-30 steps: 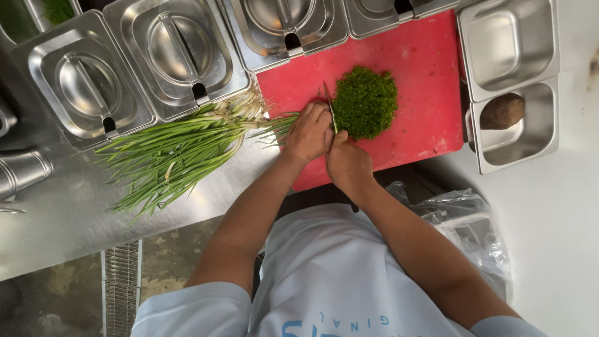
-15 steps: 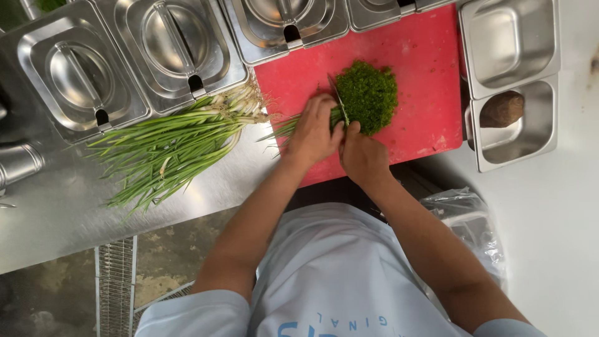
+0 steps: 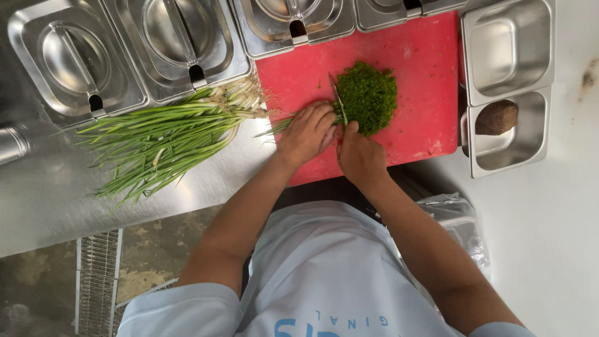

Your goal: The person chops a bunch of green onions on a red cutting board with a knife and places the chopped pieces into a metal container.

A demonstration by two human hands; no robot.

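A red cutting board (image 3: 418, 75) lies on the steel counter. On it sits a mound of finely chopped greens (image 3: 368, 97). My left hand (image 3: 306, 132) presses down on a small bundle of green onion stalks (image 3: 279, 126) at the board's left edge. My right hand (image 3: 359, 156) grips a knife (image 3: 337, 100), its blade standing edge-on between the stalks and the chopped mound. A large bunch of whole green onions (image 3: 168, 134) lies on the counter to the left of the board.
Lidded steel pans (image 3: 168, 37) line the far side of the counter. Two open steel pans stand right of the board; the nearer one (image 3: 505, 153) holds a brown lump (image 3: 496, 117). A plastic-lined bin (image 3: 458, 218) is below the counter edge.
The view has shifted slightly. Both hands stay at the board's left part, with the knife working against the stalks beside the chopped mound.
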